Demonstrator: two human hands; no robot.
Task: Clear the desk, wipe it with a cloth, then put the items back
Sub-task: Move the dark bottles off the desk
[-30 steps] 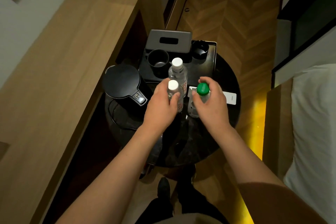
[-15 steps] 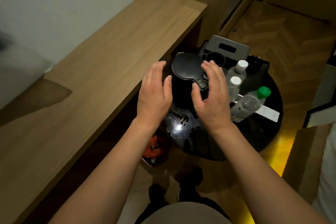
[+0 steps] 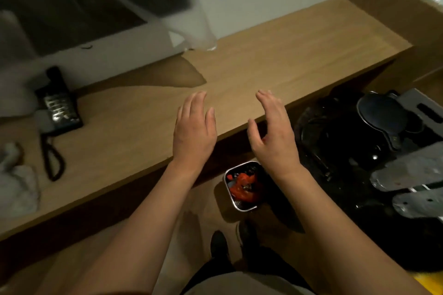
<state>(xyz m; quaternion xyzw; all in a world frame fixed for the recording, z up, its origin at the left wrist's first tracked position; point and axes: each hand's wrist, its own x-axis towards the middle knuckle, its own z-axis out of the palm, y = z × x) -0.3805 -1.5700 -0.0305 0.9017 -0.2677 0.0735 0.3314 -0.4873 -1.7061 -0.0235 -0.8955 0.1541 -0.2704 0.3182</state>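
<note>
Both hands empty, fingers loose, over the front edge of the desk.

My left hand (image 3: pixel 194 127) is palm-down above the wooden desk (image 3: pixel 275 60), fingers straight, gripping nothing. My right hand (image 3: pixel 273 132) hangs just past the desk edge, fingers slightly bent, thumb apart, also holding nothing. Whether either touches the wood I can't tell. On the desk far left: a black phone (image 3: pixel 58 103) with coiled cord, and a crumpled pale cloth (image 3: pixel 16 184) at the frame edge. Below the desk, on the floor between my arms: a small metal bin (image 3: pixel 242 187) with red stuff inside. To the right, off the desk: dark kettle (image 3: pixel 381 112) on a black round table (image 3: pixel 340 175), motion-blurred.
</note>
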